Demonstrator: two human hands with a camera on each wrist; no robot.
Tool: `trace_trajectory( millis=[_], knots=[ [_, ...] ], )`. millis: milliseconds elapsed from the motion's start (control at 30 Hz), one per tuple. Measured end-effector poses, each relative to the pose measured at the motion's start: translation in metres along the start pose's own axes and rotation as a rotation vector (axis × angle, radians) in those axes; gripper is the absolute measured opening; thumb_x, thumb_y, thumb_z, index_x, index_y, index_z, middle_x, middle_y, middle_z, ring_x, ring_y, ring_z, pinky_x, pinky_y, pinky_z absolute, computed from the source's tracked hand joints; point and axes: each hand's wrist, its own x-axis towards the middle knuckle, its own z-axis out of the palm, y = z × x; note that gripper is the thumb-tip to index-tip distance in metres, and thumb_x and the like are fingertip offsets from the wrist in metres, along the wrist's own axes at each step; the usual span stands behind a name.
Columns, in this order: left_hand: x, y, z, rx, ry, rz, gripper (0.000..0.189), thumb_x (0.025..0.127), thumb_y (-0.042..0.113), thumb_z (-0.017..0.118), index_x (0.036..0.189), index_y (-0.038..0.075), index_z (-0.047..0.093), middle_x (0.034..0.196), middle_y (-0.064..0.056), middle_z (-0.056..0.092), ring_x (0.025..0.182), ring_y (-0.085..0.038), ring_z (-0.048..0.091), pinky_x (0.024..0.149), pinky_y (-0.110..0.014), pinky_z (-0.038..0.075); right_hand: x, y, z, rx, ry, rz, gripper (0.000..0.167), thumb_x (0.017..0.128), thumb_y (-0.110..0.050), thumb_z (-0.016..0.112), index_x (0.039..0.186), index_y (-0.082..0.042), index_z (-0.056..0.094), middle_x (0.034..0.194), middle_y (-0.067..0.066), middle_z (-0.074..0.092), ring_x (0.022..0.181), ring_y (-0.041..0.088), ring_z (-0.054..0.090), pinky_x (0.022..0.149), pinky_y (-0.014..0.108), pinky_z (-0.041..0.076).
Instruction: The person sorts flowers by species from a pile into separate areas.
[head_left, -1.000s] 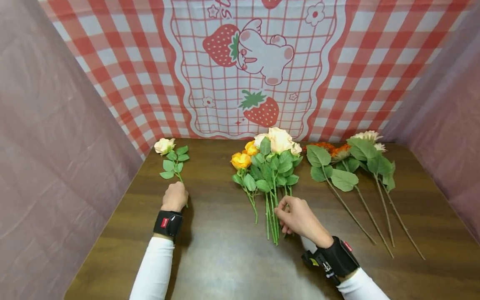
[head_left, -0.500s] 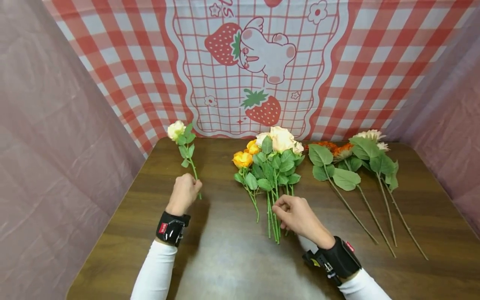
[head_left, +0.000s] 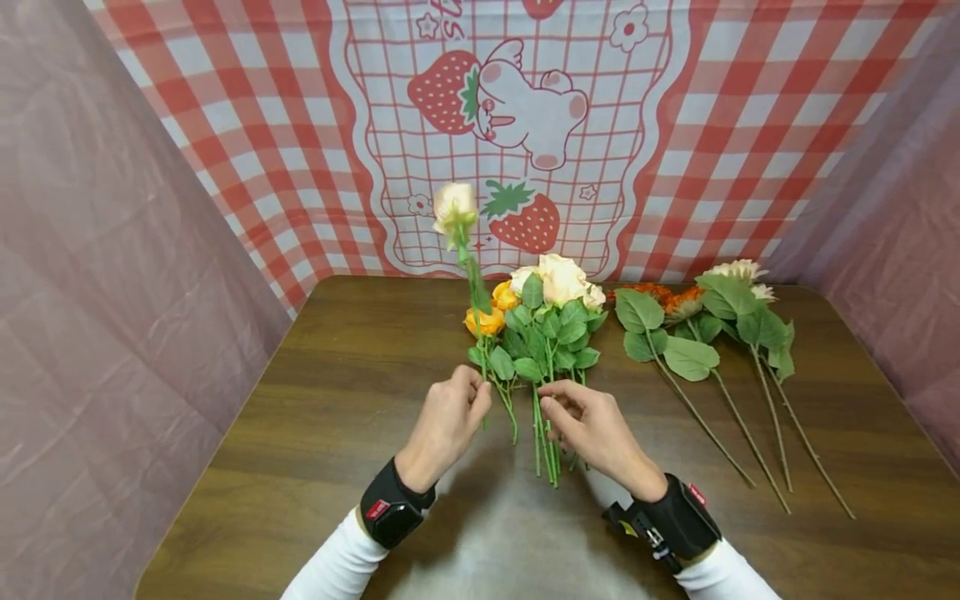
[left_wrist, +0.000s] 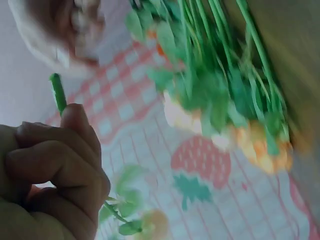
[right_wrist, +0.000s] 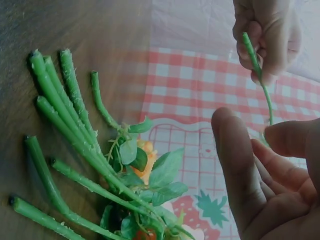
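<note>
In the head view my left hand (head_left: 441, 425) pinches the stem of a cream rose (head_left: 454, 207), its bloom raised against the cloth behind. The left wrist view shows the cut stem end (left_wrist: 58, 94) poking out past the fingers. A bunch of cream roses (head_left: 561, 280) and orange roses (head_left: 486, 322) lies mid-table, stems toward me. My right hand (head_left: 600, 429) hovers close over these stems, fingers loosely bent; in the right wrist view a gap shows between thumb and fingers, with nothing held there, and the bunch's green stems (right_wrist: 75, 120) lie beside it.
To the right lie several longer-stemmed flowers, with orange blooms (head_left: 652, 293), pale blooms (head_left: 738, 270) and broad leaves (head_left: 692, 358). A red-and-white checked cloth (head_left: 720, 150) with strawberries hangs behind the brown wooden table (head_left: 300, 450). Pinkish curtains (head_left: 112, 292) hang at both sides.
My left hand has lifted the cream rose from the table's left side and carried it right, beside the bunch, turning it upright. The right hand has barely moved.
</note>
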Motion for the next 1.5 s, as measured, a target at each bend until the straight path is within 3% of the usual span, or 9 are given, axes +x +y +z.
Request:
trace_trajectory(
  millis=[133,267,500,767,1000,1233,1500],
  knots=[
    [-0.008,0.009,0.015,-0.077,-0.021,0.050,0.012,0.090,-0.004,0.058,0.084,0.005,0.052,0.063,0.002,0.057,0.052,0.000,0.045,0.043,-0.014,0.037,-0.001,-0.002,0.003,0.013,0.016,-0.027,0.023,0.101,-0.018,0.059,0.121,-0.008,0.066,0.082,0.002,0.069,0.063,0.027,0.066,0.055,0.030,0.054],
    [-0.013,0.011,0.029,-0.135,-0.063,0.082,0.009,0.092,-0.004,0.058,0.088,0.003,0.054,0.065,0.000,0.061,0.054,-0.001,0.048,0.046,-0.012,0.038,-0.001,-0.002,0.007,0.021,0.024,-0.047,0.027,0.101,-0.020,0.059,0.123,-0.006,0.066,0.077,0.006,0.069,0.060,0.026,0.064,0.054,0.030,0.054],
    [-0.016,0.009,0.046,-0.151,-0.178,0.086,0.005,0.098,0.002,0.056,0.093,0.003,0.058,0.068,0.000,0.057,0.055,0.001,0.044,0.047,-0.012,0.037,0.000,0.003,0.011,0.048,0.066,-0.035,0.028,0.098,-0.011,0.063,0.123,0.001,0.063,0.096,0.016,0.070,0.063,0.016,0.066,0.054,0.031,0.054],
    [-0.010,0.007,0.056,-0.119,-0.235,0.104,0.009,0.098,0.006,0.057,0.089,0.006,0.060,0.067,0.004,0.054,0.055,0.001,0.042,0.048,-0.012,0.033,0.002,0.007,0.011,0.060,0.128,0.043,0.022,0.095,-0.002,0.064,0.116,0.004,0.063,0.090,0.013,0.068,0.064,0.030,0.065,0.052,0.029,0.052],
    [-0.006,0.003,0.048,-0.108,-0.265,0.059,0.013,0.098,0.009,0.058,0.105,0.001,0.066,0.085,-0.006,0.074,0.058,-0.001,0.055,0.053,-0.012,0.043,0.004,0.013,0.005,-0.011,0.092,0.145,0.021,0.098,-0.007,0.059,0.117,0.001,0.063,0.092,0.011,0.068,0.065,0.025,0.065,0.059,0.030,0.055],
    [-0.001,-0.007,0.031,-0.106,-0.176,0.043,0.012,0.096,0.005,0.059,0.106,0.003,0.065,0.081,-0.006,0.073,0.056,-0.003,0.057,0.052,-0.016,0.045,0.011,0.025,0.000,-0.106,0.050,0.217,0.019,0.095,-0.004,0.060,0.111,0.004,0.065,0.082,0.013,0.069,0.056,0.018,0.062,0.054,0.029,0.053],
    [0.000,-0.008,0.024,-0.109,-0.179,0.000,0.012,0.096,0.007,0.059,0.106,0.005,0.066,0.079,-0.003,0.073,0.056,-0.003,0.057,0.051,-0.018,0.045,0.015,0.038,-0.001,-0.158,0.022,0.274,0.016,0.092,-0.004,0.061,0.104,0.003,0.069,0.071,0.008,0.069,0.052,0.017,0.061,0.050,0.030,0.051]
  ],
)
